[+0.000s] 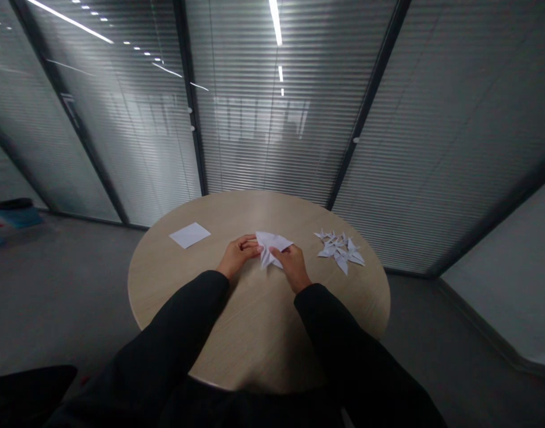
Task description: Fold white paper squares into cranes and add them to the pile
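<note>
A partly folded piece of white paper [272, 241], creased and with pointed corners, is between my two hands over the middle of the round table. My left hand [239, 254] holds its left edge, the fingers reaching to the paper from the side. On the right, my right hand [294, 264] pinches the paper, with the thumb on top and the other fingers partly hidden behind it. Several folded white paper cranes [340, 249] lie in a loose cluster beyond my right hand. A flat white sheet of paper [190, 235] rests to the left of my left hand.
The round, light wood table [254, 333] stands close to a glass partition with blinds [272, 148]. A blue bin [17, 213] with a dark rim is on the floor at far left. A white wall [513, 285] rises at right.
</note>
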{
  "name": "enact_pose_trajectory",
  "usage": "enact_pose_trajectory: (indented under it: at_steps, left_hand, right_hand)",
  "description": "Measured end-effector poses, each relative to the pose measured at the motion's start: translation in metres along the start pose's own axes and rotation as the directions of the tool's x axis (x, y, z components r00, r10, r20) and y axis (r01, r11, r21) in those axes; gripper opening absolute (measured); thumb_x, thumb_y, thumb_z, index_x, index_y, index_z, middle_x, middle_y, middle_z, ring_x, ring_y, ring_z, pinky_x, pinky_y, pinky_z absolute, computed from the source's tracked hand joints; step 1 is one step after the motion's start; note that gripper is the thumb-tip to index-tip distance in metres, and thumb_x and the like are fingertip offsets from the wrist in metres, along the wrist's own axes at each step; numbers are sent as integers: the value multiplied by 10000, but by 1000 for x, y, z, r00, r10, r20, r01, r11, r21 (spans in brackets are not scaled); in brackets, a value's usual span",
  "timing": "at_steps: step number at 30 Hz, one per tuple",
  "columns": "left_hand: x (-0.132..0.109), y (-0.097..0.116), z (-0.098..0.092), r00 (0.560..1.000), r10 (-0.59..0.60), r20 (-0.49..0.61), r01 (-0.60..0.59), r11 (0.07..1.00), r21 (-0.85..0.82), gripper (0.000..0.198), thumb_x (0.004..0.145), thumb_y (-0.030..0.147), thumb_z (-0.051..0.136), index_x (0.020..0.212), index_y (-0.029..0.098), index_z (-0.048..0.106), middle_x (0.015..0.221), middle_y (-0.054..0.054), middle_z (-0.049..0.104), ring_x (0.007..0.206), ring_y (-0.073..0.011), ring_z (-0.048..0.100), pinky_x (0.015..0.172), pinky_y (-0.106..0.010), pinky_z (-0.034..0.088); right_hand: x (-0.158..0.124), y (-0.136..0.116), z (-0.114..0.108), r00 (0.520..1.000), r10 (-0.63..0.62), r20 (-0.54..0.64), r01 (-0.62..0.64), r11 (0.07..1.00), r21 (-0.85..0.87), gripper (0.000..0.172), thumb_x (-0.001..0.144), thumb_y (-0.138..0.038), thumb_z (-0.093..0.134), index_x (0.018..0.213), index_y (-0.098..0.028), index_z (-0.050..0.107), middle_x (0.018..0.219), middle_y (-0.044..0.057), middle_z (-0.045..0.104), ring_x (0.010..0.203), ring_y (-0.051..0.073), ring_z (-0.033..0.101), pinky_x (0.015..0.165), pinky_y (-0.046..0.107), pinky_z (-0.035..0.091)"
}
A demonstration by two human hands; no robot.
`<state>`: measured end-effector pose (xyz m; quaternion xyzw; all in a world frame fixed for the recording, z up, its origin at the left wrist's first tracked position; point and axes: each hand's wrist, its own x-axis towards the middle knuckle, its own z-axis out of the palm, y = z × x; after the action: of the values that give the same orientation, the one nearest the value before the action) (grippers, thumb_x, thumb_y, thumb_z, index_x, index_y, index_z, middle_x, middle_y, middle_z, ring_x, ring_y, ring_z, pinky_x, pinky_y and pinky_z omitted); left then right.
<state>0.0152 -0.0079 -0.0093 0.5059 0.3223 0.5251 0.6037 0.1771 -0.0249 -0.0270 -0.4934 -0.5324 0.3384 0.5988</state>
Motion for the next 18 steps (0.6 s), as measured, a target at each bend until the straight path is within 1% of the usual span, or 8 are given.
enact_pose_trajectory:
  at_steps: [2, 5, 7, 9, 12, 15, 18]
  left_hand:
    - [0, -3, 0, 999, -29, 17, 29, 1000, -4, 533, 504, 357, 871, 952, 133, 690, 827, -64, 713, 714, -148, 639, 710, -281, 494]
    - [-4, -3, 3, 995, -57, 82, 54, 998, 40, 444, 509, 383, 869, 822, 117, 701, 770, -62, 694, 683, -133, 615, 671, -252, 463]
    - [-6, -1, 6, 994, -65, 86, 58, 995, 77, 432, 470, 378, 884, 757, 115, 697, 718, -52, 678, 645, -129, 596, 639, -248, 447]
    - [-8, 1, 8, 996, -63, 59, 58, 995, 83, 446, 417, 357, 902, 733, 122, 694, 697, -43, 671, 620, -127, 585, 618, -246, 438]
    - [-8, 2, 8, 998, -65, 22, 63, 996, 68, 466, 379, 342, 912, 728, 123, 694, 673, -35, 664, 592, -119, 572, 597, -242, 430]
    - [-5, 1, 4, 997, -78, -12, 79, 996, 39, 483, 415, 362, 900, 777, 111, 702, 660, -36, 661, 568, -107, 561, 573, -233, 420]
    - [-1, -1, -3, 996, -64, -68, 65, 998, 9, 470, 439, 352, 894, 789, 106, 698, 675, -41, 662, 571, -104, 562, 554, -224, 416]
  right_hand:
    - [1, 2, -1, 999, -34, 1, 34, 999, -15, 284, 693, -388, 690, 875, -169, 686, 896, 80, 733, 804, 224, 670, 729, 337, 516]
    - [0, 4, -1, 997, -72, 8, 73, 996, -52, 306, 732, -431, 658, 893, -172, 683, 894, 74, 730, 814, 216, 662, 730, 329, 512]
    - [-1, 5, 0, 998, -64, 27, 66, 995, -79, 339, 750, -473, 632, 883, -164, 677, 876, 73, 724, 807, 212, 655, 707, 319, 511]
    - [-3, 3, 1, 997, -42, 60, 47, 996, -77, 380, 758, -508, 613, 883, -153, 667, 870, 76, 717, 809, 212, 650, 698, 314, 510]
    - [-5, -2, 3, 993, -2, 118, 1, 1000, 6, 416, 772, -530, 591, 940, -153, 645, 921, 82, 708, 857, 218, 651, 728, 321, 518]
    - [-3, -8, 2, 983, 12, 185, -40, 988, 150, 417, 789, -516, 557, 1036, -186, 617, 1023, 76, 696, 932, 224, 652, 755, 330, 535]
    - [1, -10, -1, 975, -9, 223, -43, 973, 229, 418, 797, -500, 518, 1073, -204, 618, 1103, 77, 678, 997, 235, 643, 757, 344, 551]
